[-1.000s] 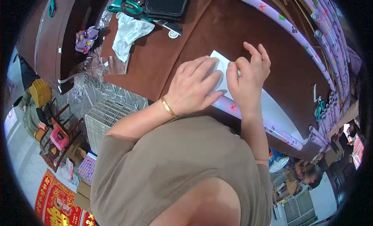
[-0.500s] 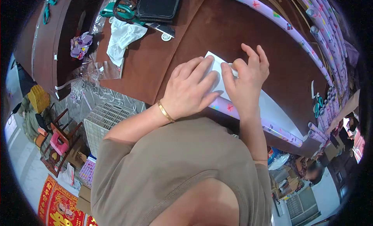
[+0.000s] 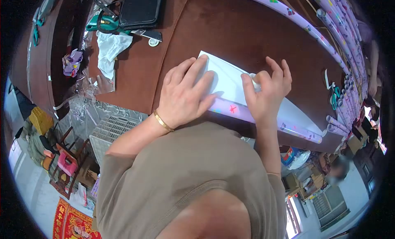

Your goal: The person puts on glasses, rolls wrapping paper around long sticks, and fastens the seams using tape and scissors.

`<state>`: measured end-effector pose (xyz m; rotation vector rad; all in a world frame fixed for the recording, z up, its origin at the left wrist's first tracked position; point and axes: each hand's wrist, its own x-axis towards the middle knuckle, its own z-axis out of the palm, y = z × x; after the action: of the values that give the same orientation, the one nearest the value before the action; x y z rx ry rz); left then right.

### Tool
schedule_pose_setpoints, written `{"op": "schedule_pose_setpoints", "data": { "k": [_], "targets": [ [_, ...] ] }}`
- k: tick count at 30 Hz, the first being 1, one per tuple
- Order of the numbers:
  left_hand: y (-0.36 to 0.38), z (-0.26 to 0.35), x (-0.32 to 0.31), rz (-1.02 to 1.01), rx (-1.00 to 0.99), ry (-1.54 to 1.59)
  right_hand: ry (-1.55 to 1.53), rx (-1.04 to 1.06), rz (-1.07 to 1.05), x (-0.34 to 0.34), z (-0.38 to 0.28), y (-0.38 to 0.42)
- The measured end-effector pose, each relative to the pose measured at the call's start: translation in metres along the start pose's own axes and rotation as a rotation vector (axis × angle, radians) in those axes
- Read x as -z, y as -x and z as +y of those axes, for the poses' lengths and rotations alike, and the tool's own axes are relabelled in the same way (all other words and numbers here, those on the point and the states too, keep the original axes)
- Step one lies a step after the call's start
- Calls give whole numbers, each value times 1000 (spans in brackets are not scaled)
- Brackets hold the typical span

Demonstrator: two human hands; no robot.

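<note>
A sheet of wrapping paper lies on the brown table with its white back point(image 3: 230, 79) upward. Its near side is rolled into a lilac printed tube point(image 3: 233, 109) along the table's front edge. My left hand point(image 3: 185, 91) rests flat on the left end of the sheet, fingers spread, thumb at the tube. My right hand point(image 3: 266, 91) pinches a small white thing point(image 3: 256, 83) between thumb and forefinger at the sheet's far edge, the other fingers raised. Most of that white thing is hidden by the fingers, and I cannot tell its kind.
Finished lilac rolls point(image 3: 335, 29) are stacked at the right, one long roll point(image 3: 302, 23) curving across the far side. Teal scissors point(image 3: 335, 97) lie near them. A green tape dispenser point(image 3: 101, 24), a black tablet-like slab point(image 3: 140, 9) and white cloth point(image 3: 109, 50) sit upper left.
My right hand has slid to the right along the sheet's far edge, away from my left hand. My left hand stays on the sheet's left end. The whole view has shifted slightly.
</note>
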<state>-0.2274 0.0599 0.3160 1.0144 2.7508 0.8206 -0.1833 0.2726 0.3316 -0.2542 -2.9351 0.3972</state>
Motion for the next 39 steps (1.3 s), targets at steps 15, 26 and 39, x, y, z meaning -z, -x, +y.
{"op": "schedule_pose_setpoints", "data": {
  "k": [15,26,39],
  "targets": [
    [0,1,2,-44,8,-34,7,-12,21,-15,4,-4],
    [-29,29,-3,-51,-244,105,0,-11,61,-19,5,-2],
    [-27,30,-7,-184,-178,62,138,-113,49,27,59,34]
  ]
}}
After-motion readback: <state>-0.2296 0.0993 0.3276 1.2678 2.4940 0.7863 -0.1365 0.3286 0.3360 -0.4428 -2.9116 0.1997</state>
